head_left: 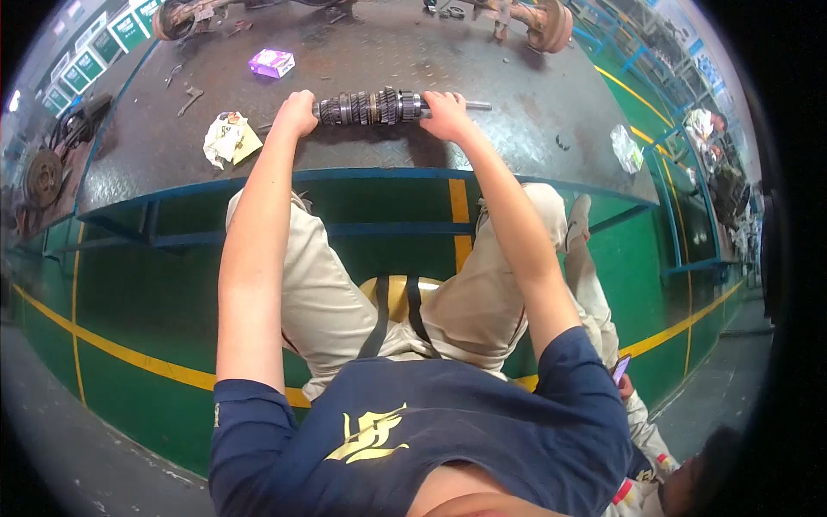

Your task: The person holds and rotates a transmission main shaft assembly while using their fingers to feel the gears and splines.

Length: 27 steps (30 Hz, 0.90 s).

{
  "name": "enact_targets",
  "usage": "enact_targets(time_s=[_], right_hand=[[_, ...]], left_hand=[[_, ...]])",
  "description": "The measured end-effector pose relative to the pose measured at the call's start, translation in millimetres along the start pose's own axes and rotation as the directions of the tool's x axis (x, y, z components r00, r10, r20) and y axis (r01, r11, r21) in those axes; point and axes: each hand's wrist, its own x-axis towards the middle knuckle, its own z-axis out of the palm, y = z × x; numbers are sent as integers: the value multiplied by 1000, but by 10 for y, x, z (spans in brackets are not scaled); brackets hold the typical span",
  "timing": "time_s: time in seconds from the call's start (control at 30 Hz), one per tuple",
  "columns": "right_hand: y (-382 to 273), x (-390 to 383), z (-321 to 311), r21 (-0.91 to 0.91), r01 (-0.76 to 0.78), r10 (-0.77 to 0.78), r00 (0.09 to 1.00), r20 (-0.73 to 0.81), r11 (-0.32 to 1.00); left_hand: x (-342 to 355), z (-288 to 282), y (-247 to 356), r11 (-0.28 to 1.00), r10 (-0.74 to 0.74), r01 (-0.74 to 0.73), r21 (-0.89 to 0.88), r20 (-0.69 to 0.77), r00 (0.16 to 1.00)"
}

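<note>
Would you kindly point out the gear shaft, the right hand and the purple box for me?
Gear shaft (372,109): head view, on the gears midway along it.
Right hand (444,116): head view, on the back of the hand.
Purple box (271,63): head view, on the middle of its visible surface.

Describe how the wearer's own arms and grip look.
The short left sleeve and right sleeve are dark navy, the left with a small pale mark near its hem. The left forearm and right forearm are bare, with no watch. Left grip and right grip wear no gloves.
</note>
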Motion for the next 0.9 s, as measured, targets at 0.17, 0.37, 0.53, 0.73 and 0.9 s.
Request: enact_targets(time_s=[0.17, 0.37, 0.53, 0.73, 0.9], right_hand=[[103, -34, -74, 22, 22, -23, 999, 31, 1000], [47, -65, -105, 51, 57, -58, 998, 26, 997], [33, -83, -168, 83, 33, -41, 995, 89, 996], [20, -132, -252, 132, -16, -3, 990, 143, 991], [-13, -153, -360, 135, -13, -10, 985, 170, 991]], left_hand=[[-29, 0, 147, 999, 17, -17, -37, 1, 1000], [-51, -102, 168, 999, -2, 3, -32, 19, 1000], [-58, -151, 150, 999, 31, -30, -25, 48, 998], [-106, -141, 127, 994, 88, -87, -70, 3, 996], [-104, -130, 79, 993, 103, -97, -67, 90, 991]])
